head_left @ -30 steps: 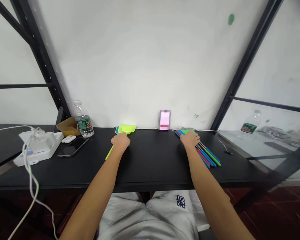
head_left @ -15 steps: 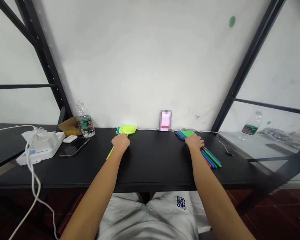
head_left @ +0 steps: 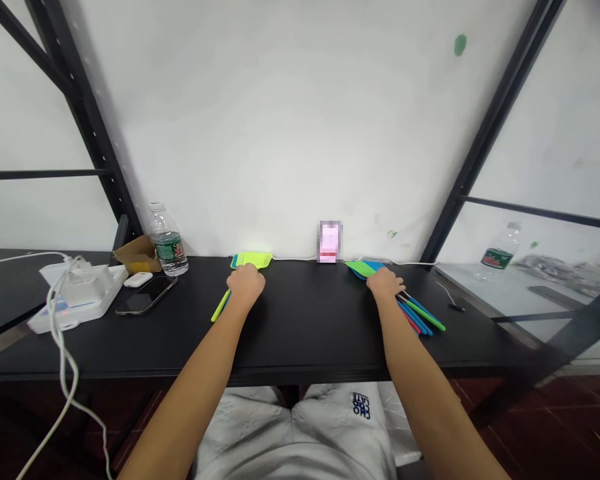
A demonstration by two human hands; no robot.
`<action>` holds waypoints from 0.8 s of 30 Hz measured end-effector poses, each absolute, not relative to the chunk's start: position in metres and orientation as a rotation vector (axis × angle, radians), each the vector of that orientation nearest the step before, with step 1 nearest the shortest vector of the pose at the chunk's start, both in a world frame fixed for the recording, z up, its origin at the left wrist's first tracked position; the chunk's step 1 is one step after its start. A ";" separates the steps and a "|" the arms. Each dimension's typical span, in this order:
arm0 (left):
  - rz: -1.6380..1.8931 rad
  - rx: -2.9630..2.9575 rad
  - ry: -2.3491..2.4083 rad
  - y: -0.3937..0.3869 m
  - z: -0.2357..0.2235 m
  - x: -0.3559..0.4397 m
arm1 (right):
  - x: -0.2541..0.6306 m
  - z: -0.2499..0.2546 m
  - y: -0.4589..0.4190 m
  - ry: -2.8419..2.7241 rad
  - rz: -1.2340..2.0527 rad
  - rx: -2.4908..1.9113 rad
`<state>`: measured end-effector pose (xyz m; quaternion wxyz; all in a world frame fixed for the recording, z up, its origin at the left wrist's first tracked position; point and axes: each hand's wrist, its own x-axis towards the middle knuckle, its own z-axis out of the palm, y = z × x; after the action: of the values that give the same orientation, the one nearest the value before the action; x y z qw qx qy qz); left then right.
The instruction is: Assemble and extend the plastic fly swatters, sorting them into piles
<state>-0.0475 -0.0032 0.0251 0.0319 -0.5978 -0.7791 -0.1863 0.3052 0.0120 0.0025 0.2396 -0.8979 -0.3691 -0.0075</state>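
My left hand [head_left: 245, 283] lies curled over the neck of a yellow-green plastic fly swatter [head_left: 253, 261] on the black table [head_left: 300, 340]. A bluish swatter head shows beneath it, and the yellow-green handle [head_left: 221, 306] sticks out toward me past my palm. My right hand [head_left: 385, 283] sits on a stack of fly swatters [head_left: 363, 269]. Their green and blue heads point left of my wrist, while red, blue and green handles [head_left: 420, 315] fan out to the right.
A water bottle [head_left: 168, 243], a phone [head_left: 147, 295], a white earbud case [head_left: 138, 280] and a white power strip [head_left: 77, 293] with a tangled cable lie at the left. A blurred pink upright card [head_left: 329, 241] stands against the wall. Black shelf uprights flank the table.
The green and blue swatter heads under my right hand have swung left, and their handles have turned with them. My left hand has shifted slightly right, showing more of the yellow-green handle.
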 end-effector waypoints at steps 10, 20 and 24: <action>-0.589 -2.079 -2.014 -0.007 0.017 -0.025 | 0.258 0.014 -0.003 -1.377 -0.387 -2.220; -0.580 -2.282 -1.888 -0.002 0.006 -0.021 | 0.157 0.015 -0.041 -2.056 -0.706 -1.364; -0.550 -2.531 -1.692 -0.002 0.006 -0.018 | 0.146 0.014 -0.050 -2.220 -0.735 -1.039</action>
<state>-0.0185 -0.0016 0.0064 0.0240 -0.8178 -0.5468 -0.1776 0.1455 -0.0500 0.0140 0.2871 -0.3890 -0.8310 -0.2750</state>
